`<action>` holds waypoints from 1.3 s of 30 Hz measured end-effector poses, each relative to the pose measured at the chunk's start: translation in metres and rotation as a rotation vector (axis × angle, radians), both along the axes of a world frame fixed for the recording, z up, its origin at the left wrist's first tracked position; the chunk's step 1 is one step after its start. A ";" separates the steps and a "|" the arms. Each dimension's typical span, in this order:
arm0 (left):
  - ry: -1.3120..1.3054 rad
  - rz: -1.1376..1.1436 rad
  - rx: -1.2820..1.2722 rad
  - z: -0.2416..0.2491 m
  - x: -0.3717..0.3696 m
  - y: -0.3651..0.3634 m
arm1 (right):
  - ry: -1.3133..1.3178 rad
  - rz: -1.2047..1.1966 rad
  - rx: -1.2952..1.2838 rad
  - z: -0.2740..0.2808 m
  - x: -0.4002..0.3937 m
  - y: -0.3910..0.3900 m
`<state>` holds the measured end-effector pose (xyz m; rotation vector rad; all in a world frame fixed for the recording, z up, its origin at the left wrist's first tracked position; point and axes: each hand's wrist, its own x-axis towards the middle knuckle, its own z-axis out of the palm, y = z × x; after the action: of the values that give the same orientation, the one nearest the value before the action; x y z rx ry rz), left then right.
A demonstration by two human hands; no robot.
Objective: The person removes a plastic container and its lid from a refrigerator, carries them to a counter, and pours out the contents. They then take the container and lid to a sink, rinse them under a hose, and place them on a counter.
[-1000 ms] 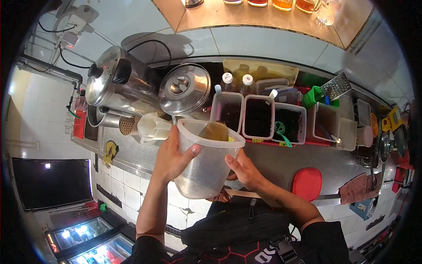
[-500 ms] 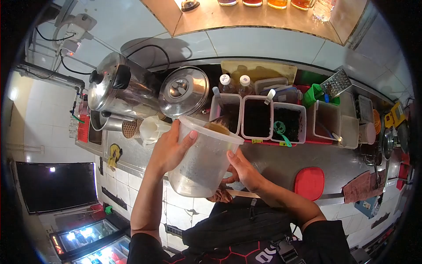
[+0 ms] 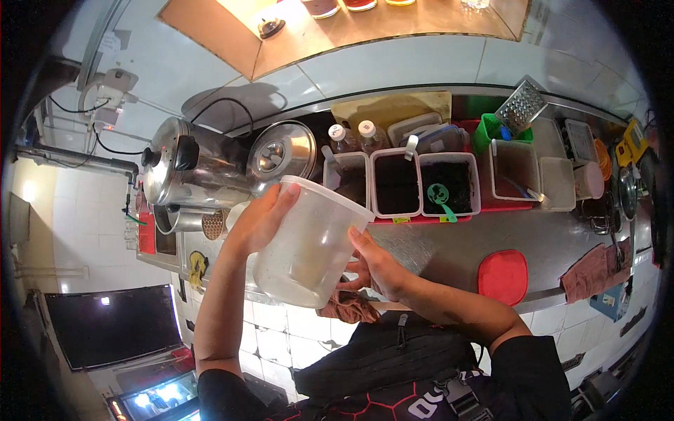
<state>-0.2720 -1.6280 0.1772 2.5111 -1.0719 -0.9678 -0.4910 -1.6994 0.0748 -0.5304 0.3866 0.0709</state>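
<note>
A translucent white plastic tub (image 3: 305,245) is held up in front of me, tilted with its rim end away from me toward the counter. My left hand (image 3: 265,216) grips its left side near the rim, thumb along the wall. On the opposite side, my right hand (image 3: 378,268) holds it with the thumb on the wall and fingers partly hidden. The tub's inside cannot be seen. Just beyond its rim stand a tub (image 3: 368,168) with a handled tool in it, a tub of dark granules (image 3: 397,186), and another (image 3: 472,208) with a green strainer-like scoop (image 3: 438,194).
Left are a large steel urn (image 3: 203,165), a steel lid (image 3: 282,154) and a perforated metal cylinder (image 3: 215,225). On the steel counter (image 3: 435,245) lies a red lid (image 3: 503,278). Brown cloths (image 3: 597,269) hang at the edge. A grater (image 3: 521,105) rests in a green basket (image 3: 484,133).
Both hands have tipped the tub further away, so the brown patch seen inside its mouth is hidden now. My view has shifted slightly.
</note>
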 end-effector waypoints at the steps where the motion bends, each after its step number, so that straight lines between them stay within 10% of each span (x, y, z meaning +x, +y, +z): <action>1: -0.005 -0.009 0.004 -0.002 0.003 -0.003 | -0.005 -0.009 0.004 0.001 0.001 -0.001; 13: 0.525 0.027 0.195 0.003 0.027 -0.087 | -0.172 -0.084 0.305 0.009 0.010 -0.020; 26: 0.400 -0.012 0.311 0.023 0.016 -0.079 | -0.194 -0.059 0.350 -0.006 0.003 -0.017; 31: -0.003 -0.037 -0.016 0.010 -0.002 0.034 | -0.168 0.118 -0.102 -0.018 -0.022 -0.007; 36: 0.382 0.432 -0.501 0.014 -0.097 0.121 | -0.436 0.038 -0.928 -0.012 -0.050 0.008; 39: 0.353 0.552 -0.632 -0.001 -0.139 0.160 | -0.536 0.187 -0.859 0.002 -0.069 0.012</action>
<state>-0.4110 -1.4678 0.1767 1.8601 -0.4334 -0.7179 -0.5605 -1.6876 0.0769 -1.3944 -0.1873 -0.0650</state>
